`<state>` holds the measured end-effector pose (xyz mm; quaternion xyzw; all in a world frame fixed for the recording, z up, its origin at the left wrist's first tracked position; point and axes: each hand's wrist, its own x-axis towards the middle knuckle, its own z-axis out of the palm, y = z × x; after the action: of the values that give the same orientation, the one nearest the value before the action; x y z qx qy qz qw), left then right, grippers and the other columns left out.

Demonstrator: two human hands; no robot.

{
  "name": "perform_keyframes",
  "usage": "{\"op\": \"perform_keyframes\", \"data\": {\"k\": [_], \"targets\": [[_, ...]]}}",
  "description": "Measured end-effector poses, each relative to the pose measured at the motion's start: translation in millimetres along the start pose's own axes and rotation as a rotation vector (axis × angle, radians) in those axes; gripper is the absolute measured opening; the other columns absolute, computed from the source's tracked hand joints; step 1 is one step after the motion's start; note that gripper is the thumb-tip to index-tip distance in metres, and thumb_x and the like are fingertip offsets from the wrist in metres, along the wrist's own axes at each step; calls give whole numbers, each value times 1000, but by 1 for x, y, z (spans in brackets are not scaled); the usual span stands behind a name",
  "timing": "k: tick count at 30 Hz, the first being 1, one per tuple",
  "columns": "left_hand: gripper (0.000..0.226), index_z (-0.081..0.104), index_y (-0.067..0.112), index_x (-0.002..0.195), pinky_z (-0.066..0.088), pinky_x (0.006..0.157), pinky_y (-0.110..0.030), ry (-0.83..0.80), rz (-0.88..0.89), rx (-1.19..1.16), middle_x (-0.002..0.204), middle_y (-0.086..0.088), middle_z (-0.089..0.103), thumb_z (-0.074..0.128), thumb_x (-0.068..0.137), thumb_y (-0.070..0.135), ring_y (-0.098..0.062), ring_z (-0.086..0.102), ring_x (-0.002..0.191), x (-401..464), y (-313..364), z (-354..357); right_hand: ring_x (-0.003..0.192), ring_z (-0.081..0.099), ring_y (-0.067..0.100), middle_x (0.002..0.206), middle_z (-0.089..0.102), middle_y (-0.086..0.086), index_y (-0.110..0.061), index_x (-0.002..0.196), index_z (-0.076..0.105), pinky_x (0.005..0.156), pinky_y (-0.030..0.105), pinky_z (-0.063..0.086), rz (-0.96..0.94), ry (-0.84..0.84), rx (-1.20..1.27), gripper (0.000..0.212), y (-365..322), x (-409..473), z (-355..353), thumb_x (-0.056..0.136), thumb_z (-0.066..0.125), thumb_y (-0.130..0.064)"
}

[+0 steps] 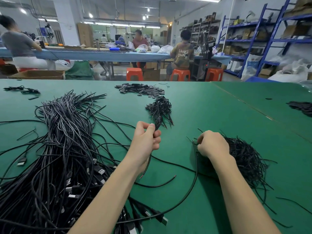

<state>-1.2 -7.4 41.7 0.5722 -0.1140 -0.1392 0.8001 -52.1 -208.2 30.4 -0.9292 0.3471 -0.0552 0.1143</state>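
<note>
My left hand grips a folded black cable in mid-table, its loop sticking up past my thumb and its tail hanging below my wrist. My right hand rests with curled fingers on the left edge of a heap of short black wire ties; whether it pinches one is hidden. A long black cable curves between my forearms. A small pile of bundled cables lies just beyond my left hand.
A big tangle of black USB cables fills the left of the green table. A pile of flat black sleeves lies at the far edge, more black parts at right. People sit at a bench behind; shelving stands at right.
</note>
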Motion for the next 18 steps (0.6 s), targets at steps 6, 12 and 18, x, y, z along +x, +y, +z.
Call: {"op": "perform_keyframes", "data": {"k": [6,12,18], "targets": [[17,34,15,90,22,40,-15,25,-15,-108,64,2,45,37,106,10,-7,31,48,1,2,0,108,64,28,112,72,2,-31,104,73,77,30,46,11,68,-16,15,-2,0,6,94,62,-30],[20,32,15,88,20,40,-16,38,-30,-160,64,2,44,36,106,9,-8,31,48,0,1,1,103,64,31,111,70,4,-26,102,70,77,32,46,-7,102,137,13,-5,-1,0,97,59,-27],[20,32,15,88,19,41,-17,41,-49,-170,63,2,45,35,106,8,-8,31,48,0,-1,2,91,60,19,95,69,-1,-24,88,77,75,28,41,-131,219,457,6,-7,-3,-12,91,71,-26]]}}
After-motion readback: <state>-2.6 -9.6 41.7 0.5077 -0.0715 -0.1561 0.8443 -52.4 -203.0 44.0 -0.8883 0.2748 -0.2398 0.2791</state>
